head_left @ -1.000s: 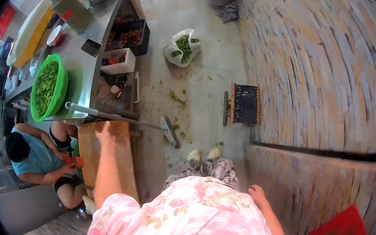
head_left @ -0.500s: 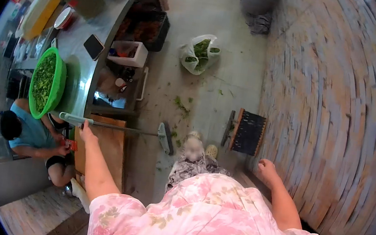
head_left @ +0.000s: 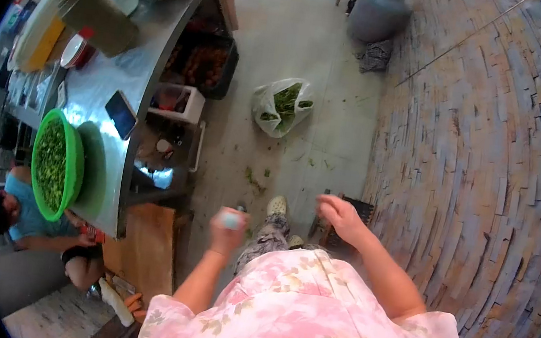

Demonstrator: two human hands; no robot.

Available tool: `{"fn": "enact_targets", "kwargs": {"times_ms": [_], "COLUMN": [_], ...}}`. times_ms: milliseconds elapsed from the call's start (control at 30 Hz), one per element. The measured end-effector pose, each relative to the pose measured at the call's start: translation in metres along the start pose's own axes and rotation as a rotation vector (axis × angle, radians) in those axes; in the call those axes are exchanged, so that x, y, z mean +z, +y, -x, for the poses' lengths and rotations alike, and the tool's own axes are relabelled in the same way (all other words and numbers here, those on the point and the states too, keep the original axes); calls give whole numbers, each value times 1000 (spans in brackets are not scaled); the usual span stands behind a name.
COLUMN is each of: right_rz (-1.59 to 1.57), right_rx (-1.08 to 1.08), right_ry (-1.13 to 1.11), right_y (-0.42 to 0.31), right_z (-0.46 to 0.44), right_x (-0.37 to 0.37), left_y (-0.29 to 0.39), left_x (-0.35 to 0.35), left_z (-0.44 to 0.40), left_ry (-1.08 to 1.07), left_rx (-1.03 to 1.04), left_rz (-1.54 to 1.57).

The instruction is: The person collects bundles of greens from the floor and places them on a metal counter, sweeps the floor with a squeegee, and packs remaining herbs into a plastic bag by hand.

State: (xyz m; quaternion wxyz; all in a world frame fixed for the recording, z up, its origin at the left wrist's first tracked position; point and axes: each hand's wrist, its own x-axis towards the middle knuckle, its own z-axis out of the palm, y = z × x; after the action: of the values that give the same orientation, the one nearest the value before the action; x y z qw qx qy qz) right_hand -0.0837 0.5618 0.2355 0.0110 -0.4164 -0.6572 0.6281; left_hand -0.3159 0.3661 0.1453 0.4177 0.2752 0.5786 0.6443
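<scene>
My left hand [head_left: 224,238] is wrapped round the handle of a broom [head_left: 231,220], whose pale round end points up at me. The broom's head is mostly hidden below the hand. In front of my body, my right hand [head_left: 345,220] hovers with its fingers loosely bent and apart, nothing visible in them. Beneath and behind it is a black, tooth-edged thing that looks like a dustpan [head_left: 365,212], partly covered by the hand. Green leaf scraps [head_left: 255,181] lie on the floor ahead of my shoes.
A plastic bag of greens [head_left: 282,107] stands on the floor ahead. On the left, a metal counter [head_left: 101,148] carries a green basin [head_left: 75,165] of chopped greens and a phone [head_left: 121,114]. A person [head_left: 33,228] sits beyond it. A gas cylinder [head_left: 379,13] stands far ahead.
My left hand has swung inward from beside the counter, bringing the broom handle upright. My right hand has moved left and forward, over the dustpan-like thing. My view has shifted.
</scene>
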Motion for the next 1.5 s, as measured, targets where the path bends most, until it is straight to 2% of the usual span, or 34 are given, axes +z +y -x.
{"fn": "enact_targets", "kwargs": {"times_ms": [33,100,133,167,200,233,300,367,467,567,600,633,700,800,833,967,1000,1033,1100,1167,1233,1333,1467,1500], "right_rz": [-177,-23,56,393,542,689,912,1066,1199,1347,1404,1461,1550,1591,1589,1615,1607,1597,1527,1410,1243,1075,1030,1036], "right_rx": [29,7,-4,-176,-29,124,161,245,392,401,391,373,346,303,289,213,181,147,131,68,-41,123,113,190], "right_ry": [-31,-287,-417,-520,-618,-712,-626,-549,-486,-473,-472,-467,-412,-336,-311,-153,-123,-93,-40,31,125,90,101,70], "right_y": [-33,-92,-107,-99,-112,-130,-140,-130,-113,-123,-127,-129,-113,-108,-109,-108,-102,-96,-81,-61,-43,-24,23,25], "right_z": [-3,6,6,4,5,11,28,39,44,24,16,7,-10,-35,-47,-106,-124,-147,-194,-238,-280,-344,-400,-396], "right_x": [-9,-37,-45,-56,-65,-75,-94,-112,-148,-206,-225,-244,-289,-360,-381,-448,-462,-475,-491,-497,-496,-476,-454,-448], "left_y": [22,41,-1,2,5,56,53,60,53,54,57,38,33,9,0,-13,-14,-11,37,16,-4,-28,-36,-37], "left_x": [45,104,133,153,174,194,238,277,316,336,329,320,269,165,126,6,-7,-8,41,54,70,93,95,92], "left_z": [-7,-25,-24,-30,-37,-49,-59,-70,-89,-131,-148,-165,-198,-201,-187,-81,-42,-9,3,42,68,103,125,128], "left_ry": [-82,-534,-576,-679,-781,-942,-1100,-1188,-964,-822,-839,-740,-738,-429,-301,-36,79,103,73,222,316,384,417,420], "left_rx": [205,35,-173,-200,-228,-72,145,216,337,462,410,372,30,-386,-434,-825,-847,-860,-1079,-1304,-1323,-1226,-1159,-1153], "left_rz": [-756,-715,-391,-361,-331,-599,-777,-771,-338,-437,-431,-478,-792,-1000,-1006,-1212,-1182,-1236,-1194,-937,-815,-769,-746,-748]}}
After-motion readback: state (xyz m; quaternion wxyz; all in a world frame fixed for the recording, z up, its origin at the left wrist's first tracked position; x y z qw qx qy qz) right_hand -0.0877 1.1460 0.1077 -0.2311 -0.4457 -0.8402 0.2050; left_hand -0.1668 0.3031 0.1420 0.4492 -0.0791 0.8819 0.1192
